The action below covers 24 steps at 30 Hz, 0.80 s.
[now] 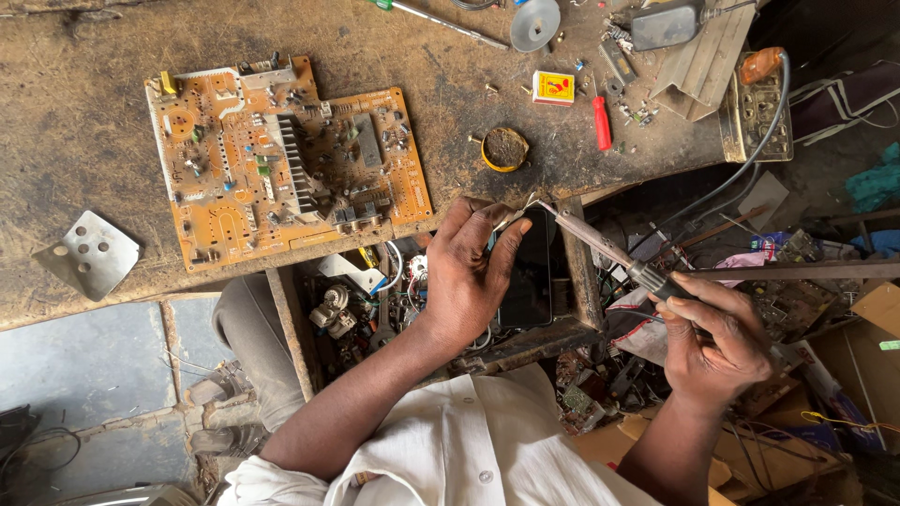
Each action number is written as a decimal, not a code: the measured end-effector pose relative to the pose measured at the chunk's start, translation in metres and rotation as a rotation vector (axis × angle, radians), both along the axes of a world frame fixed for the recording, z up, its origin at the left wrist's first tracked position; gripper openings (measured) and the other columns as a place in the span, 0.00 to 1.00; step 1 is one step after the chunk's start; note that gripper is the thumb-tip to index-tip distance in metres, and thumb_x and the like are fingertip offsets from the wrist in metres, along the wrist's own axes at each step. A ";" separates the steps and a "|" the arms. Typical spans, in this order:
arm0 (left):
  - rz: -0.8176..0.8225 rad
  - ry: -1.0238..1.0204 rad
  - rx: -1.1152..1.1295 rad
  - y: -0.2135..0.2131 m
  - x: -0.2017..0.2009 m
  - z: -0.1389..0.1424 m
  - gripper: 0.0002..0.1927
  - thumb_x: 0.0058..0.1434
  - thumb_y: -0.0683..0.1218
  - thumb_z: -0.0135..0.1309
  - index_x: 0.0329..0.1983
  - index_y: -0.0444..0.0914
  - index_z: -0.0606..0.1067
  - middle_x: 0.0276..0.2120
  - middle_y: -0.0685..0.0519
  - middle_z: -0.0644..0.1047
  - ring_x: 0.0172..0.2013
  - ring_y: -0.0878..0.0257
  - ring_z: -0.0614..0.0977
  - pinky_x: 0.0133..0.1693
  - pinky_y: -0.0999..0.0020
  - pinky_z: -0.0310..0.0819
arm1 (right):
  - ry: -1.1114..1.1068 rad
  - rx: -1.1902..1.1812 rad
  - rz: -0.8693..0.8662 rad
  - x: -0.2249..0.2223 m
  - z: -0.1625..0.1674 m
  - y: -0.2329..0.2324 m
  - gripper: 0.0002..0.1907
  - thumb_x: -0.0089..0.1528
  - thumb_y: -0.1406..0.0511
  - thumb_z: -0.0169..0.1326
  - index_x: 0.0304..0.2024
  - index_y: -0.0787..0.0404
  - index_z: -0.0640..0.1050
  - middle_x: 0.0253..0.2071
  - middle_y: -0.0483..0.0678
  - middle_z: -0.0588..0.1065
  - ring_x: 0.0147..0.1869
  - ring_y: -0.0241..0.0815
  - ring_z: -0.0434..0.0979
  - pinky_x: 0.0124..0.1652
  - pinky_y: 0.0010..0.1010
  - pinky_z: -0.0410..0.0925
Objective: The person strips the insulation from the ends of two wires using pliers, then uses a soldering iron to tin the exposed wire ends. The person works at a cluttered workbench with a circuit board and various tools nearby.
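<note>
My right hand (714, 335) grips the black handle of a soldering iron (600, 242), whose metal shaft points up and left. Its tip meets a small pale part (514, 217) pinched between the thumb and fingers of my left hand (472, 272). Both hands hover just below the front edge of the worn wooden workbench (84, 112). An orange circuit board (286, 159) with a heat sink and many components lies flat on the bench to the upper left of my left hand. A dark phone-like slab (532, 276) sits behind my left hand.
A yellow-rimmed tin (505, 148), a red-handled tool (601, 123), a small yellow box (553, 87), a disc (535, 22) and a switch plate (757, 112) lie on the bench. A perforated metal plate (89, 253) sits left. Wires and scrap parts (356, 309) fill the space beneath.
</note>
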<state>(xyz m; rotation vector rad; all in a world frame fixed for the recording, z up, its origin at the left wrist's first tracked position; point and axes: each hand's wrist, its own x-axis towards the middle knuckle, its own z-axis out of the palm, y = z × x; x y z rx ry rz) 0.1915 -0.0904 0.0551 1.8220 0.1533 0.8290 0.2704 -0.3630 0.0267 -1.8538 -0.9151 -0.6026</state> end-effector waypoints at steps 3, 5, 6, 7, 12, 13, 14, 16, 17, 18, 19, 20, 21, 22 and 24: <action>0.009 0.008 -0.002 0.000 0.000 0.001 0.08 0.67 0.39 0.61 0.47 0.31 0.76 0.41 0.46 0.76 0.39 0.56 0.81 0.41 0.64 0.74 | 0.012 0.007 -0.007 0.000 0.001 0.000 0.09 0.64 0.76 0.66 0.44 0.63 0.80 0.51 0.54 0.80 0.52 0.44 0.83 0.48 0.28 0.79; 0.020 0.023 0.019 0.000 0.000 0.001 0.08 0.66 0.39 0.62 0.46 0.32 0.76 0.40 0.46 0.76 0.39 0.56 0.80 0.41 0.64 0.73 | 0.001 -0.008 -0.019 -0.002 0.001 0.000 0.09 0.65 0.76 0.67 0.44 0.63 0.80 0.49 0.53 0.80 0.52 0.44 0.83 0.49 0.29 0.79; 0.023 0.029 0.018 0.000 0.000 0.000 0.08 0.66 0.39 0.62 0.46 0.32 0.76 0.40 0.46 0.76 0.39 0.56 0.80 0.41 0.65 0.73 | -0.004 -0.016 -0.025 -0.003 0.002 0.000 0.09 0.65 0.76 0.67 0.44 0.63 0.80 0.49 0.53 0.80 0.52 0.44 0.83 0.50 0.29 0.78; 0.025 0.035 0.018 0.000 0.000 0.000 0.08 0.66 0.39 0.62 0.46 0.31 0.77 0.40 0.46 0.76 0.39 0.56 0.80 0.41 0.65 0.73 | -0.008 -0.015 -0.037 -0.004 0.002 0.000 0.09 0.65 0.76 0.67 0.44 0.64 0.80 0.49 0.53 0.80 0.52 0.44 0.83 0.49 0.28 0.78; 0.002 0.054 -0.051 -0.001 0.000 -0.002 0.09 0.66 0.40 0.62 0.47 0.31 0.77 0.40 0.47 0.76 0.38 0.59 0.80 0.41 0.67 0.73 | -0.035 -0.031 -0.071 -0.005 0.001 -0.002 0.09 0.66 0.75 0.68 0.44 0.64 0.80 0.49 0.53 0.80 0.53 0.44 0.83 0.51 0.29 0.77; 0.005 0.055 -0.048 -0.001 0.000 -0.002 0.09 0.66 0.40 0.62 0.47 0.31 0.77 0.40 0.47 0.76 0.38 0.59 0.80 0.41 0.67 0.73 | -0.037 -0.029 -0.070 -0.005 0.001 -0.002 0.09 0.66 0.75 0.68 0.44 0.63 0.80 0.49 0.53 0.80 0.54 0.44 0.83 0.52 0.29 0.77; 0.008 0.058 -0.045 -0.001 0.000 -0.003 0.10 0.66 0.40 0.62 0.47 0.31 0.77 0.40 0.47 0.77 0.38 0.60 0.80 0.41 0.67 0.73 | -0.038 -0.027 -0.069 -0.005 0.001 -0.002 0.09 0.66 0.75 0.68 0.44 0.63 0.80 0.49 0.53 0.80 0.54 0.44 0.83 0.52 0.29 0.77; 0.015 0.054 -0.029 -0.002 0.000 -0.004 0.09 0.66 0.40 0.62 0.47 0.31 0.77 0.40 0.48 0.76 0.38 0.59 0.80 0.41 0.66 0.73 | -0.038 -0.018 -0.060 -0.004 0.001 -0.002 0.09 0.66 0.75 0.68 0.45 0.63 0.80 0.50 0.53 0.80 0.54 0.44 0.83 0.51 0.29 0.78; 0.019 0.052 -0.021 -0.002 0.000 -0.004 0.09 0.66 0.40 0.62 0.46 0.31 0.77 0.40 0.48 0.76 0.38 0.59 0.79 0.41 0.66 0.72 | -0.038 -0.010 -0.052 -0.003 0.001 -0.002 0.09 0.66 0.75 0.68 0.45 0.63 0.80 0.50 0.53 0.80 0.54 0.44 0.83 0.50 0.29 0.78; 0.015 0.040 -0.027 -0.002 0.000 -0.004 0.09 0.66 0.40 0.62 0.46 0.31 0.77 0.40 0.48 0.76 0.38 0.60 0.79 0.41 0.67 0.72 | -0.037 -0.003 -0.043 -0.003 0.001 -0.002 0.09 0.66 0.75 0.68 0.45 0.63 0.80 0.50 0.53 0.80 0.54 0.45 0.83 0.49 0.29 0.78; 0.010 0.028 -0.034 -0.002 -0.001 -0.004 0.09 0.67 0.39 0.62 0.47 0.31 0.77 0.40 0.48 0.75 0.38 0.61 0.78 0.40 0.67 0.72 | -0.034 -0.001 -0.041 -0.003 0.002 -0.001 0.09 0.66 0.74 0.68 0.44 0.63 0.80 0.49 0.54 0.80 0.53 0.45 0.83 0.49 0.29 0.78; 0.004 0.017 -0.040 -0.003 -0.001 -0.005 0.09 0.67 0.39 0.62 0.47 0.31 0.77 0.40 0.48 0.75 0.38 0.62 0.77 0.40 0.67 0.72 | -0.032 0.002 -0.040 -0.003 0.001 -0.001 0.08 0.65 0.74 0.68 0.44 0.64 0.80 0.49 0.54 0.80 0.53 0.45 0.83 0.48 0.29 0.78; -0.004 0.022 -0.068 -0.003 0.000 -0.005 0.08 0.67 0.39 0.61 0.47 0.31 0.77 0.40 0.49 0.75 0.36 0.64 0.76 0.37 0.68 0.70 | -0.031 0.006 -0.039 -0.003 0.001 -0.001 0.08 0.65 0.74 0.68 0.44 0.64 0.80 0.49 0.54 0.80 0.52 0.45 0.83 0.47 0.28 0.78; -0.012 0.028 -0.097 -0.003 0.000 -0.005 0.08 0.67 0.39 0.61 0.46 0.31 0.77 0.40 0.50 0.74 0.35 0.65 0.75 0.35 0.69 0.69 | -0.028 0.012 -0.040 -0.004 0.001 -0.001 0.08 0.65 0.74 0.67 0.44 0.64 0.80 0.49 0.54 0.80 0.52 0.44 0.83 0.47 0.28 0.78; -0.009 0.059 -0.136 -0.004 0.000 -0.005 0.08 0.66 0.38 0.62 0.46 0.31 0.77 0.37 0.51 0.73 0.30 0.68 0.71 0.30 0.70 0.65 | -0.021 0.023 -0.042 -0.005 0.000 -0.001 0.08 0.66 0.74 0.67 0.44 0.64 0.80 0.49 0.54 0.80 0.52 0.44 0.83 0.46 0.27 0.77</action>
